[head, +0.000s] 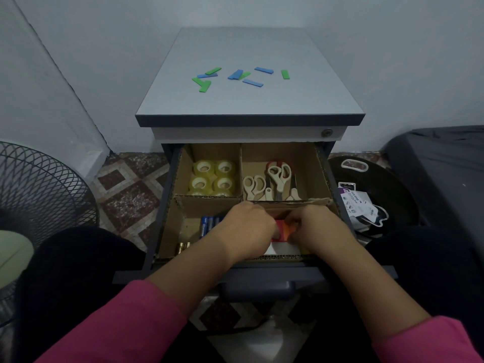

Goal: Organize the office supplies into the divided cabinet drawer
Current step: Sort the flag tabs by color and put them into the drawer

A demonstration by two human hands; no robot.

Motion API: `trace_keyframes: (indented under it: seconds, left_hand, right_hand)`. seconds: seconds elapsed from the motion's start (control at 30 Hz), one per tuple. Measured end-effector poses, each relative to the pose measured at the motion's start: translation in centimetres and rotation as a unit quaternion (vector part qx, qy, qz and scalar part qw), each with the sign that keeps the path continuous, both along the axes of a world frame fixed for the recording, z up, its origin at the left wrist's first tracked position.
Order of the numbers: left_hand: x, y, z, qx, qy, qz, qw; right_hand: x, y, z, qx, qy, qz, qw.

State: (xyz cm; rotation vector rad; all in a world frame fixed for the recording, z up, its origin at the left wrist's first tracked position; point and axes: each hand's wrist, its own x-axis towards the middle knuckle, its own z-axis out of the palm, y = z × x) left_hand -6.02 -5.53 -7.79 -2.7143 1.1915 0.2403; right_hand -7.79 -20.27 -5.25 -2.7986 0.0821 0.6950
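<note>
The orange-red pad (pixel 284 230) sits in the lower-right compartment of the drawer (pixel 167 226), low in the frame's centre, with the left hand (pixel 248 226) and right hand (pixel 314 226) closing on it from either side — fingers curled down round it, though the fingertips are hidden. Cardboard walls crowd it above and right. The loose strips (pixel 252 83) lie up on the cabinet top (pixel 235 100), well apart — probably a long reach for either hand.

**Drawer state**

Drawer (pixel 167 205) open, cardboard-divided. Tape rolls (pixel 212 177) rear-left; scissors (pixel 272 183) rear-right; batteries (pixel 207 224) front-left; orange-red sticky pad (pixel 284 230) front-right. Blue and green clips (pixel 239 76) scattered on cabinet top (pixel 248 100).
</note>
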Motion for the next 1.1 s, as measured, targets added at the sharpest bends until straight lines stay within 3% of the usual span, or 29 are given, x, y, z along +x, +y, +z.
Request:
trace_keyframes:
  seconds: [0.07, 0.2, 0.3, 0.37, 0.4, 0.47, 0.53, 0.6, 0.73, 0.9, 1.1]
  left_hand:
    - [0.0, 0.0, 0.0, 0.002, -0.001, 0.000, 1.000]
    - [0.0, 0.0, 0.0, 0.000, -0.012, -0.008, 1.000]
    - [0.0, 0.0, 0.0, -0.001, -0.009, -0.007, 1.000]
    - [0.0, 0.1, 0.4, -0.034, 0.014, 0.002, 0.999]
    - [0.0, 0.3, 0.8, -0.073, 0.047, 0.016, 0.996]
    - [0.1, 1.0, 2.0, -0.194, 0.158, 0.080, 0.965]
    - [0.4, 1.8, 3.0, -0.335, 0.264, 0.149, 0.892]
    - [0.7, 2.7, 3.7, -0.433, 0.291, 0.192, 0.831]
    - [0.9, 4.8, 3.8, -0.535, 0.287, 0.259, 0.751]
    - [1.0, 6.0, 3.3, -0.566, 0.283, 0.308, 0.711]
    - [1.5, 5.7, 3.0, -0.583, 0.287, 0.327, 0.686]
  right_hand:
    - [0.1, 0.2, 0.3, -0.007, 0.030, 0.006, 1.000]
    - [-0.3, -0.2, -0.8, 0.015, -0.057, -0.019, 0.998]
    - [0.6, 0.0, 0.1, -0.018, 0.056, 0.012, 0.998]
    - [0.5, -0.2, 0.0, -0.017, 0.018, 0.000, 1.000]
    - [0.3, -0.6, -0.3, -0.024, -0.043, -0.018, 0.999]
    - [-0.5, -1.1, -0.8, -0.078, -0.104, -0.031, 0.991]
    - [-0.8, -1.2, -1.1, -0.111, -0.089, -0.025, 0.990]
    - [-0.7, -1.0, -1.2, -0.107, -0.073, -0.020, 0.991]
    - [-0.8, -0.8, -1.4, -0.103, -0.072, -0.024, 0.992]
    - [-0.6, -0.7, -1.3, -0.097, -0.065, -0.022, 0.993]
    - [-0.5, -1.0, -0.6, -0.083, -0.041, -0.019, 0.996]
